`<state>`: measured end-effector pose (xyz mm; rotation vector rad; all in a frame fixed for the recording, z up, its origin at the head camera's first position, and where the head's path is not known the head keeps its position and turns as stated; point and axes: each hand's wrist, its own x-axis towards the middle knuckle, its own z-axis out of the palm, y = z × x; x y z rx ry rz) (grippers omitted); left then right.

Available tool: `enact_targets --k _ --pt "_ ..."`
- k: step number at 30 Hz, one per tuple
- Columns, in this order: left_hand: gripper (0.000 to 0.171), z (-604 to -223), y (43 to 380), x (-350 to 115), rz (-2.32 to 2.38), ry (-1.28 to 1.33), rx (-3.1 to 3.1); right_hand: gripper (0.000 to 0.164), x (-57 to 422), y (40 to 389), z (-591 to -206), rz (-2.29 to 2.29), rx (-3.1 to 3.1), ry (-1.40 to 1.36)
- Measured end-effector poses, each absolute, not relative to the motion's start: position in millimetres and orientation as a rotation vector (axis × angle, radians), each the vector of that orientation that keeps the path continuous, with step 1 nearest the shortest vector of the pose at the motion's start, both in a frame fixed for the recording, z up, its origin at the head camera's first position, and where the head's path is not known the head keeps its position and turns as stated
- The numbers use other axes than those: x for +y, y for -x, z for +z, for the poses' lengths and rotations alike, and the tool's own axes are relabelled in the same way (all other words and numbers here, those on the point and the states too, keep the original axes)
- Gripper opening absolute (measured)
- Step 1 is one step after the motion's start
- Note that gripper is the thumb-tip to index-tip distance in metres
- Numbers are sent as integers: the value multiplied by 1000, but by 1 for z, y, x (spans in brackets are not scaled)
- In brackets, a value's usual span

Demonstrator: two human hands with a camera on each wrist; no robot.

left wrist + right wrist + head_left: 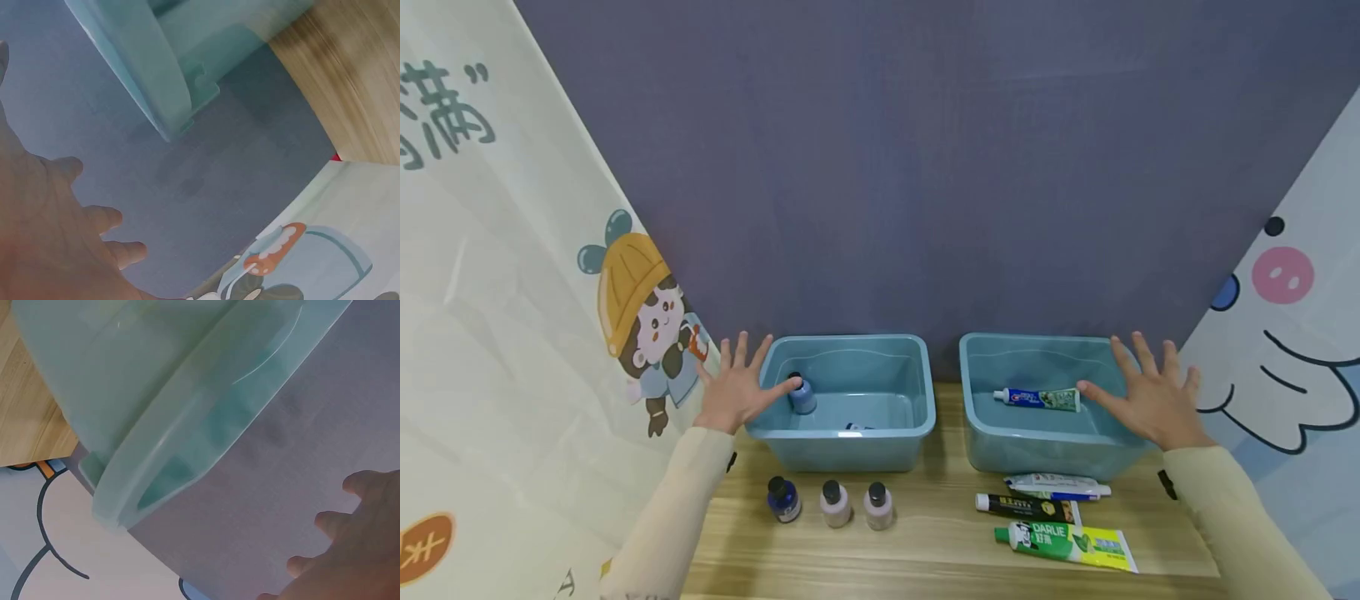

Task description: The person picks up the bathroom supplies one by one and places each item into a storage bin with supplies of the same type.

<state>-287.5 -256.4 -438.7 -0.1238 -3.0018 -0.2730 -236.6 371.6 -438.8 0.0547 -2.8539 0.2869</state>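
Note:
My left hand [737,395] spreads its fingers over the left side of the left blue bin [850,443]. In that bin stands a blue bottle with a black cap [802,397], near the left thumb; another small item [859,427] is mostly hidden behind the front wall. Above the right side of the right blue bin [1045,450], my right hand [1157,403] is spread too, its thumb tip close to a blue and green toothpaste tube [1039,399] lying inside. Both hands hold nothing. The wrist views show spread fingers beside the bin walls.
Before the left bin stand a dark blue bottle [784,500] and two pale pink bottles [835,505] with black caps. In front of the right bin lie a white tube [1057,486], a black tube [1028,507] and a green-yellow Darlie tube [1067,543]. A purple-grey backdrop [925,167] rises behind.

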Motion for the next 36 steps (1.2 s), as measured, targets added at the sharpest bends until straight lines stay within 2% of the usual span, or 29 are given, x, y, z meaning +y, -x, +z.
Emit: enact_targets --k 9,22,27,36 --pt "103 -449 274 -233 -308 137 -2977 101 362 228 -440 268 -2853 -88" --pt "80 -465 236 -149 -760 269 -2788 91 342 202 -451 336 -2691 -146" --pt "64 -471 224 -118 -891 359 -2647 77 335 192 -451 391 -2632 -126" --pt "37 -476 214 -76 -1143 493 -2492 36 329 172 -463 552 -2521 -77"
